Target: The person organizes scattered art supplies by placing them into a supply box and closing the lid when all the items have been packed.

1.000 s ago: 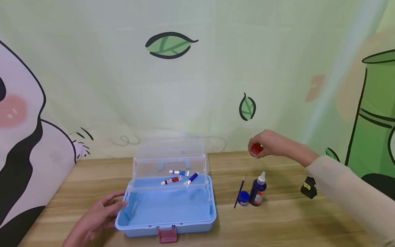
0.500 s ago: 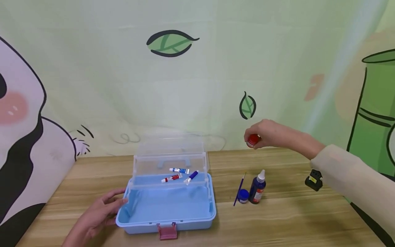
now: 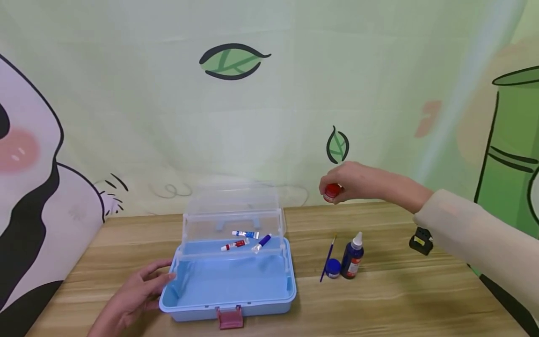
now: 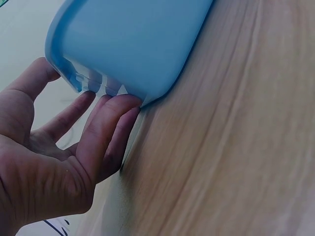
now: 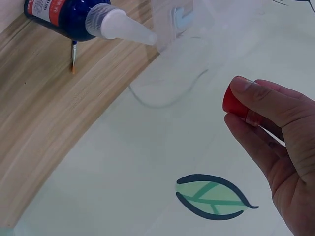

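My left hand (image 3: pixel 136 292) holds the left end of a light-blue plastic box (image 3: pixel 227 311) with its clear lid (image 3: pixel 233 201) raised. In the left wrist view, the thumb and fingertips meet the box wall (image 4: pixel 133 44). My right hand (image 3: pixel 358 180) pinches a small red paint jar (image 3: pixel 331 192) above the table's back edge. Thumb and fingers grip the red jar (image 5: pixel 235 101) in the right wrist view too. Three paint tubes, one red (image 3: pixel 235 245), one blue (image 3: pixel 245 234) and one purple (image 3: pixel 263 243), appear toward the back of the box.
Right of the box, a thin paintbrush (image 3: pixel 328 258) lies beside a blue paint jar (image 3: pixel 333 268). A dark blue bottle (image 3: pixel 352 257) with a white nozzle stands next to them. A small black object (image 3: pixel 421 241) shows by the right sleeve. A printed cloth (image 3: pixel 294 93) hangs behind the table.
My right hand has risen a little and moved left, carrying the red paint jar. The left hand stays at the box.
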The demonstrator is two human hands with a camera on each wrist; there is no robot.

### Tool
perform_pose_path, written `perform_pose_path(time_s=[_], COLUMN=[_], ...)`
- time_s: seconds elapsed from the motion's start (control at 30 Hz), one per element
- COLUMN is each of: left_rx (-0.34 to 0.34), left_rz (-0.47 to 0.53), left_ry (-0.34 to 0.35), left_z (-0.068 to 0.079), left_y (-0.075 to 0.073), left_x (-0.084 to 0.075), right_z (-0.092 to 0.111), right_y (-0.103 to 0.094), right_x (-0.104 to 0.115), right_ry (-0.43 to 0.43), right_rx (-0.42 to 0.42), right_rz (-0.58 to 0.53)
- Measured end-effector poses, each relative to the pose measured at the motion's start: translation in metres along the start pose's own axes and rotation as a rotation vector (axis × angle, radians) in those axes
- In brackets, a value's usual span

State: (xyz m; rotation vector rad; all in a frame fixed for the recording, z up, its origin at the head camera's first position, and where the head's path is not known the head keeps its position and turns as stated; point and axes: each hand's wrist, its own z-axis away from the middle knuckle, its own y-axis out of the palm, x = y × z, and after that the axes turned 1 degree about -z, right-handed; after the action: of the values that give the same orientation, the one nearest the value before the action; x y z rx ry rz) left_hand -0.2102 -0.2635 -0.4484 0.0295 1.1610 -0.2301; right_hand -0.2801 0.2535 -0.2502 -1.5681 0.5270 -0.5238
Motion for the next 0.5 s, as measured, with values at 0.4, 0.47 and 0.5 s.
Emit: perform_pose_path(time_s=[0.4,0.47,0.5], left_rx=[0.015,0.013,0.011], left_rz=[-0.011,-0.011,-0.01], left_ry=[0.0,0.001,0.0], left_z=[0.001,0.002,0.002], left_y=[0.001,0.002,0.002], left_x=[0.0,0.0,0.0], right_z=[-0.019,-0.023,-0.025], right_y=[-0.01,-0.012,-0.013], right_x=[0.007,0.009,0.01], right_ry=[-0.111,-0.113,-0.112], right_rx=[-0.045,-0.032,-0.026], right_rz=[0.028,0.03,0.028])
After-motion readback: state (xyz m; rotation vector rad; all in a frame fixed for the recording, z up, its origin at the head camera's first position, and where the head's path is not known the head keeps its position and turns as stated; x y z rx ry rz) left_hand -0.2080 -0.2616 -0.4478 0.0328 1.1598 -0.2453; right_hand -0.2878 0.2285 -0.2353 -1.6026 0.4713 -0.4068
